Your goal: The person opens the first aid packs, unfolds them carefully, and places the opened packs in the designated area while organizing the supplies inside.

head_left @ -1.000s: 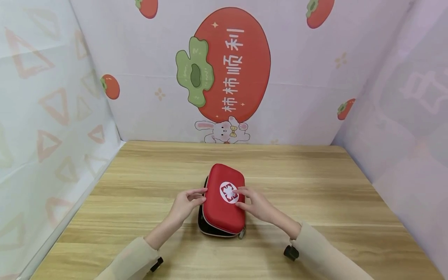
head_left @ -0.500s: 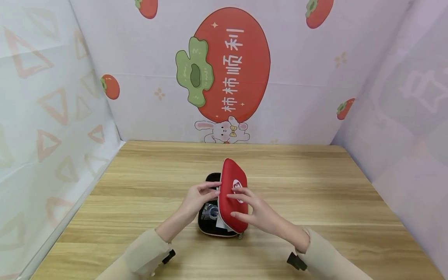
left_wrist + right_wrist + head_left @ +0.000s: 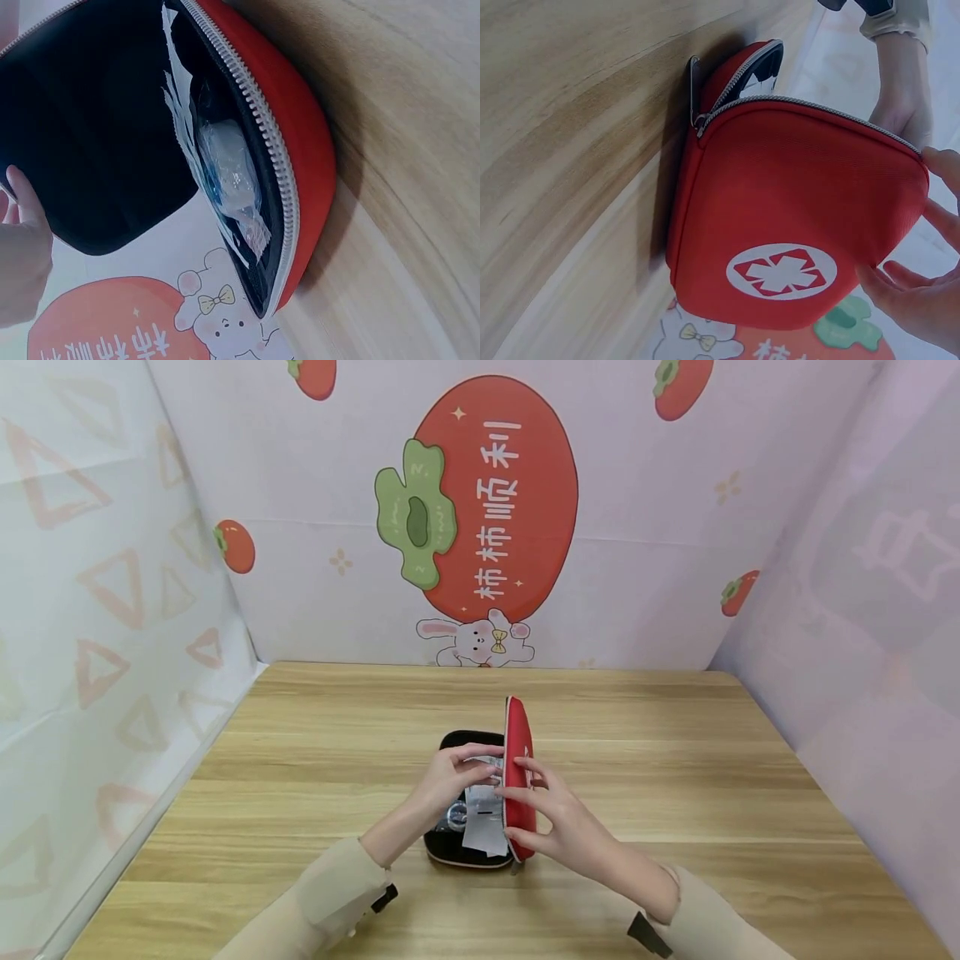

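Note:
A red first-aid case (image 3: 520, 827) stands part-open on the table, its lid upright with the emblem side to the right. My left hand (image 3: 450, 781) reaches over the base and pinches the lid's free edge; in the left wrist view its finger (image 3: 26, 195) lies against the dark inner side. From the right, my right hand (image 3: 562, 818) holds the same lid, fingers (image 3: 877, 281) on the red outer face and at the rim. Inside the black base lie a white paper packet (image 3: 486, 831) and a clear-wrapped item (image 3: 229, 165). The lid conceals my left fingertips in the right wrist view.
The wooden table (image 3: 315, 727) bears the case near its middle. A printed cloth wall (image 3: 637, 527) with persimmons rises behind, and further cloth walls stand at left and right. A metal zipper pull (image 3: 694, 94) hangs at the case's corner.
The lid has swung up and to the right from nearly closed to upright, exposing the contents. My left hand moved right with its edge; my right fingers shifted from the outer face toward the rim.

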### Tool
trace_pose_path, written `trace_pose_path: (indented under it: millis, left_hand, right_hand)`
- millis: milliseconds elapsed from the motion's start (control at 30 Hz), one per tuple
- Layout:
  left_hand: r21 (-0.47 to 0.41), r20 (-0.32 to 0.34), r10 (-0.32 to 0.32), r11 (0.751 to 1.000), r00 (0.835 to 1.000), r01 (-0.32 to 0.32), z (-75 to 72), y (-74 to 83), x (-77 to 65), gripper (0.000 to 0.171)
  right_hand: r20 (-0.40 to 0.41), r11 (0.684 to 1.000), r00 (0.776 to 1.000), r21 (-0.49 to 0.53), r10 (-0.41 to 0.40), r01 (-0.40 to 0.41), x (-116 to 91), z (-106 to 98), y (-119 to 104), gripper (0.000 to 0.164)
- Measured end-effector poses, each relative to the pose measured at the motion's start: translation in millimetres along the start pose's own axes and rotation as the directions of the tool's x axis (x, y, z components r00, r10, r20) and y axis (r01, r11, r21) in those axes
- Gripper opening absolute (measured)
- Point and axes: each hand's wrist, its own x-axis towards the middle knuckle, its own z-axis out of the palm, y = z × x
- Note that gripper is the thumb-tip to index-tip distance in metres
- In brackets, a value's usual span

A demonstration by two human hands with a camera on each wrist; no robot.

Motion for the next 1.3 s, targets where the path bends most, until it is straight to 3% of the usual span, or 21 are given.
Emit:
trace_pose_path:
  millis: [133, 300, 567, 700, 867, 1133, 1300]
  left_hand:
    - [0.074, 0.024, 0.039, 0.996, 0.999, -0.04, 0.0, -2.9, 1.5, 0.033]
    - [0.162, 0.001, 0.051, 0.986, 0.999, -0.05, -8.9, -8.4, 1.1, 0.03]
    - [0.347, -0.091, 0.092, 0.936, 0.992, -0.055, -37.0, -21.8, -2.5, 0.025]
    - [0.407, -0.166, 0.092, 0.913, 0.982, -0.017, -46.8, -26.6, -4.7, 0.024]
    - [0.464, -0.25, 0.061, 0.883, 0.966, 0.065, -56.0, -32.9, -6.4, 0.026]
    - [0.566, -0.274, 0.03, 0.813, 0.961, 0.136, -64.2, -42.2, -9.1, 0.033]
    - [0.537, -0.274, -0.034, 0.824, 0.961, 0.182, -66.7, -48.8, -9.5, 0.035]
  right_hand:
    - [-0.021, 1.0, 1.0, -0.014, 0.015, -0.015, -5, -4, 1, 0.046]
    - [-0.04, 0.994, 0.994, -0.04, 0.1, -0.101, -16, -11, 2, 0.042]
    - [-0.139, 0.986, 0.979, -0.054, 0.147, -0.156, -34, -20, 9, 0.037]
    - [-0.167, 0.983, 0.969, 0.028, 0.182, -0.18, -41, -22, 11, 0.034]
    - [-0.185, 0.949, 0.938, 0.179, 0.292, -0.26, -47, -24, 15, 0.025]
    - [-0.226, 0.89, 0.883, 0.306, 0.413, -0.338, -55, -28, 26, 0.02]
    - [-0.209, 0.839, 0.845, 0.371, 0.492, -0.397, -60, -31, 29, 0.019]
